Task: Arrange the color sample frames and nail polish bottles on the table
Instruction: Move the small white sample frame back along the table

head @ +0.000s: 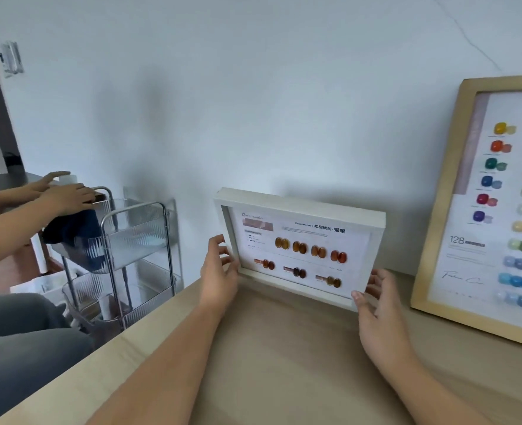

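Note:
A white color sample frame (pixel 302 210) with rows of amber and brown nail samples stands upright on the wooden table (pixel 269 357), leaning back against the wall. My left hand (pixel 220 271) touches its left edge near the bottom corner with loosely bent fingers. My right hand (pixel 376 311) is at the frame's lower right corner, fingers spread and relaxed, tips at the edge. A larger wooden color sample frame (pixel 437 210) with many coloured samples leans on the wall to the right. No nail polish bottles are in view.
Left of the table stands a metal trolley (pixel 137 240) with clear ribbed baskets. Another person's hands (pixel 66 194) rest on its top near a white bottle (pixel 68 179) and a dark cloth (pixel 69 228). Their grey-clad legs (pixel 23 332) are at the lower left.

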`<state>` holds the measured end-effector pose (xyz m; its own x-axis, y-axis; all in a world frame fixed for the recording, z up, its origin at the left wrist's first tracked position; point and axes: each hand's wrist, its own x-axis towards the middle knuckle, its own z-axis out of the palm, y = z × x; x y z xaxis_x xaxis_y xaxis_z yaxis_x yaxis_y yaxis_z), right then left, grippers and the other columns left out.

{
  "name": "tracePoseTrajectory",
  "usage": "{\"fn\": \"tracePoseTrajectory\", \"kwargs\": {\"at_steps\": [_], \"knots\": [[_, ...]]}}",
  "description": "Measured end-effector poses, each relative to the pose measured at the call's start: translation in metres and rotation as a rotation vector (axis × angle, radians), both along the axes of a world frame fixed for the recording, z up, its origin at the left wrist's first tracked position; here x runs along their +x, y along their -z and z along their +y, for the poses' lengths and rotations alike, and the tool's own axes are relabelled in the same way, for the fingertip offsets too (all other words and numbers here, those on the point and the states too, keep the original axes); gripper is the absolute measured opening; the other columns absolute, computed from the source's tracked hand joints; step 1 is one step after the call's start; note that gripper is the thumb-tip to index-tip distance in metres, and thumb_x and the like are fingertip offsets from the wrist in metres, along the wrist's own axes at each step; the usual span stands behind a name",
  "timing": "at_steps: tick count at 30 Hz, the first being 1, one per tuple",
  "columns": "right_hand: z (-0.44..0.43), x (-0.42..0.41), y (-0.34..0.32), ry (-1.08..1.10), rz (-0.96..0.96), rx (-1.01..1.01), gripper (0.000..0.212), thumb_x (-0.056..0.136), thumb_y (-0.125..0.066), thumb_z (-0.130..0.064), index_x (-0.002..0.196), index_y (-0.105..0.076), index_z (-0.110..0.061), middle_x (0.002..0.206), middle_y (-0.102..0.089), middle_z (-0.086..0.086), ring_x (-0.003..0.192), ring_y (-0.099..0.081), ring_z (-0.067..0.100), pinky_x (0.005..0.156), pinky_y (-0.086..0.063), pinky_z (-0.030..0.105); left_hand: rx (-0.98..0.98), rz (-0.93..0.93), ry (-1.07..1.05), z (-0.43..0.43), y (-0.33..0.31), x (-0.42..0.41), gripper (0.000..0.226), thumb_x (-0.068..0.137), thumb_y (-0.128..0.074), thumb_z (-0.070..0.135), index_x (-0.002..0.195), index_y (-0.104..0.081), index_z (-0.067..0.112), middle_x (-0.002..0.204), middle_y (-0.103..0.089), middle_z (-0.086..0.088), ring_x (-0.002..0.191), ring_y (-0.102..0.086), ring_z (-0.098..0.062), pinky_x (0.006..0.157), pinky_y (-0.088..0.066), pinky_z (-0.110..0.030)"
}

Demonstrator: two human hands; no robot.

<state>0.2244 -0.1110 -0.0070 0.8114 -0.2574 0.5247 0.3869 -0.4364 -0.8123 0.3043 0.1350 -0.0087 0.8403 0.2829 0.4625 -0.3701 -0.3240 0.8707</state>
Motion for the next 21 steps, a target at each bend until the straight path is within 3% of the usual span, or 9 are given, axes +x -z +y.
{"fn": "tracePoseTrajectory", "kwargs": {"at_steps": [5,7,11,16,21], "knots": [[-0.013,0.050,0.001,0.051,-0.001,0.026,0.037,0.090,-0.051,-0.002,0.109,-0.038,-0.031,0.109,-0.050,-0.006,0.099,-0.050,0.009,0.081,-0.035,0.018,0.010,-0.033,-0.004,-0.025,-0.005,0.046,0.047,0.087,-0.045,0.000,0.121,-0.035,0.030,0.095,-0.046,0.018,0.087,-0.053,0.000,0.067,-0.039,-0.012],[-0.021,0.070,0.001,0.078,0.010,0.036,0.036,0.090,-0.051,-0.003,0.114,-0.040,-0.026,0.109,-0.051,-0.005,0.094,-0.052,0.008,0.081,-0.037,0.021,0.003,-0.034,0.004,-0.034,-0.006,0.067,0.047,0.087,-0.044,-0.002,0.121,-0.036,0.029,0.093,-0.047,0.017,0.084,-0.053,-0.001,0.063,-0.040,-0.013],[-0.031,0.099,0.002,0.131,0.012,0.040,0.036,0.090,-0.051,-0.004,0.118,-0.040,-0.023,0.107,-0.050,-0.007,0.084,-0.050,-0.007,0.070,-0.035,0.012,-0.013,-0.028,0.020,-0.050,-0.009,0.100,0.048,0.087,-0.041,-0.003,0.124,-0.036,0.028,0.098,-0.049,0.006,0.087,-0.054,-0.010,0.060,-0.040,-0.014],[-0.035,0.122,0.003,0.145,0.019,0.050,0.037,0.090,-0.051,-0.003,0.121,-0.040,-0.019,0.106,-0.050,-0.005,0.087,-0.049,0.005,0.081,-0.037,0.025,0.029,-0.024,0.027,-0.056,-0.006,0.125,0.042,0.088,-0.041,0.001,0.119,-0.037,0.031,0.100,-0.051,0.005,0.089,-0.055,-0.013,0.060,-0.041,-0.017],[-0.034,0.133,0.000,0.133,0.046,0.032,0.035,0.090,-0.051,-0.005,0.122,-0.041,-0.017,0.103,-0.050,-0.006,0.088,-0.049,0.008,0.078,-0.036,0.023,0.045,-0.015,0.016,-0.050,-0.007,0.137,0.041,0.088,-0.041,0.002,0.120,-0.041,0.029,0.101,-0.053,0.001,0.089,-0.056,-0.016,0.057,-0.041,-0.020]]}}
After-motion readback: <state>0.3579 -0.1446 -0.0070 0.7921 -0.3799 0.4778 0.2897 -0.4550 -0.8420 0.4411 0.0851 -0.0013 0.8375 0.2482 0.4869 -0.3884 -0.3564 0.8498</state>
